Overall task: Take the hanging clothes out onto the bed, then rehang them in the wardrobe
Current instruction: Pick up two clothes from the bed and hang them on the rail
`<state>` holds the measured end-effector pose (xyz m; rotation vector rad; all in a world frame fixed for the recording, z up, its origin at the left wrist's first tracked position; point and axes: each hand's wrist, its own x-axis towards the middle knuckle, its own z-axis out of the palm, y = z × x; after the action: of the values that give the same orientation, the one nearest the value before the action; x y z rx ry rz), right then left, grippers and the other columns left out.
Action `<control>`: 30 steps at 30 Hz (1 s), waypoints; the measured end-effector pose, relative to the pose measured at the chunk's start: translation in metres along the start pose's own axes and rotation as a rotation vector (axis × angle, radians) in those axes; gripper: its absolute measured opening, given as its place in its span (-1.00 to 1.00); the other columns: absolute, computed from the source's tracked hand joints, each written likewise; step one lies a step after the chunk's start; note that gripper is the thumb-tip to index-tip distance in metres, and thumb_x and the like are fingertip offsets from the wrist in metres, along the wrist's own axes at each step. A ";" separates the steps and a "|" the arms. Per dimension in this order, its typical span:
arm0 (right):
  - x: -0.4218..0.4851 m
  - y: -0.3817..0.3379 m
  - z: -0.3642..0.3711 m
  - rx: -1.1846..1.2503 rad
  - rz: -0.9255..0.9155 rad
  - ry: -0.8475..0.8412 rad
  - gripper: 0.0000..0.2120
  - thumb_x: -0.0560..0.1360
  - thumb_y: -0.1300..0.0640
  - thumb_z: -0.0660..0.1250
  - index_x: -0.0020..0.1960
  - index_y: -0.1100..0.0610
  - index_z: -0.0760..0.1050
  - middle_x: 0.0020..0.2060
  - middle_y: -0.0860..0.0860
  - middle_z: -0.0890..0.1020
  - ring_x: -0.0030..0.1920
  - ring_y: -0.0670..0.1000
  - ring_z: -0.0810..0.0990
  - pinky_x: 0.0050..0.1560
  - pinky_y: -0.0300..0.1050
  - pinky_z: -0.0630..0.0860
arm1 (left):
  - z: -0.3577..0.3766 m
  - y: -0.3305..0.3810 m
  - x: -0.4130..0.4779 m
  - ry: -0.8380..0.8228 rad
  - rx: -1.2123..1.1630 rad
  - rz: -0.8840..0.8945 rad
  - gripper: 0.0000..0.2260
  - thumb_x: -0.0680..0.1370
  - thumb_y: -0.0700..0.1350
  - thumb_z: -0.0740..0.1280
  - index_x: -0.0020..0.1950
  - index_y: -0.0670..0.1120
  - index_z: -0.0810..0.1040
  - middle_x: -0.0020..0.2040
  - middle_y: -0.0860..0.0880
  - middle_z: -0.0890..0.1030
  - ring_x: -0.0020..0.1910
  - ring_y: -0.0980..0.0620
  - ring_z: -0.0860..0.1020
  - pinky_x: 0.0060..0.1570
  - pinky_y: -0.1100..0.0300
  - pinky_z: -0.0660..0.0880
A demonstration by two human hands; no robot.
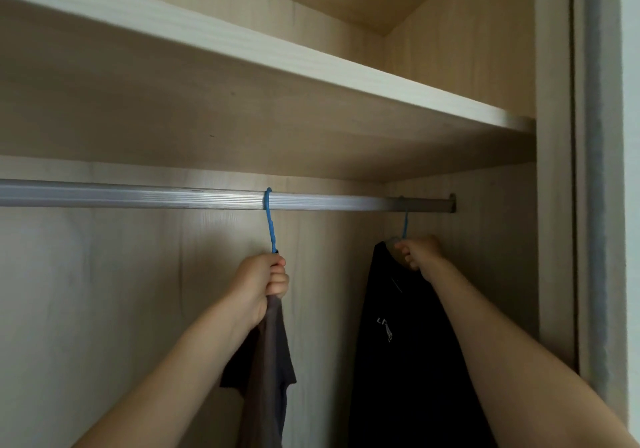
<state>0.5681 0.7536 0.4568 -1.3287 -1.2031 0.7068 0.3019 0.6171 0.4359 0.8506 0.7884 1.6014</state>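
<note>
The wardrobe [104,291] is filling the view, its pale shelf [242,52] running across above a silver rail [138,198]. A black garment [408,361] with small white lettering is hanging near the rail's right end, and a grey garment [270,361] is hanging around the middle, well apart from it. Each is hanging from a blue hanger: one hook [269,219] is looping over the rail, the other [404,225] is partly shadowed. The left hand [259,284] is closing its fingers [278,279] around the grey garment's hanger neck; the right hand [420,251] is clenching its fingers [403,251] at the black garment's collar.
</note>
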 end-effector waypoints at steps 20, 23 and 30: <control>0.006 0.008 0.003 0.196 0.049 -0.090 -0.76 0.61 0.22 0.20 -0.23 0.16 0.47 -0.38 0.04 0.32 -0.43 -0.06 0.22 -0.73 -0.36 0.13 | 0.017 -0.019 0.020 -0.044 0.148 0.093 -0.73 0.63 -0.27 0.08 -0.27 -0.13 0.33 -0.62 0.11 0.21 -0.69 0.22 0.15 -0.74 0.39 0.08; 0.003 0.007 0.002 0.201 0.049 -0.093 -0.79 0.59 0.24 0.23 -0.22 0.19 0.48 -0.39 0.03 0.32 -0.47 -0.07 0.25 -0.72 -0.36 0.13 | 0.024 -0.023 0.026 -0.067 0.215 0.091 -0.74 0.62 -0.27 0.08 -0.26 -0.14 0.33 -0.61 0.10 0.22 -0.68 0.21 0.15 -0.73 0.37 0.08; -0.003 0.003 0.008 0.193 0.054 -0.102 -0.84 0.56 0.26 0.27 -0.16 0.24 0.56 -0.43 0.02 0.34 -0.47 -0.07 0.23 -0.71 -0.35 0.13 | 0.048 -0.034 0.041 -0.112 0.322 0.063 -0.74 0.60 -0.32 0.03 -0.26 -0.16 0.34 -0.58 0.07 0.20 -0.70 0.21 0.13 -0.73 0.39 0.06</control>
<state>0.5605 0.7542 0.4521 -1.1798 -1.1519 0.9149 0.3545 0.6657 0.4375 1.1950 0.9616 1.4876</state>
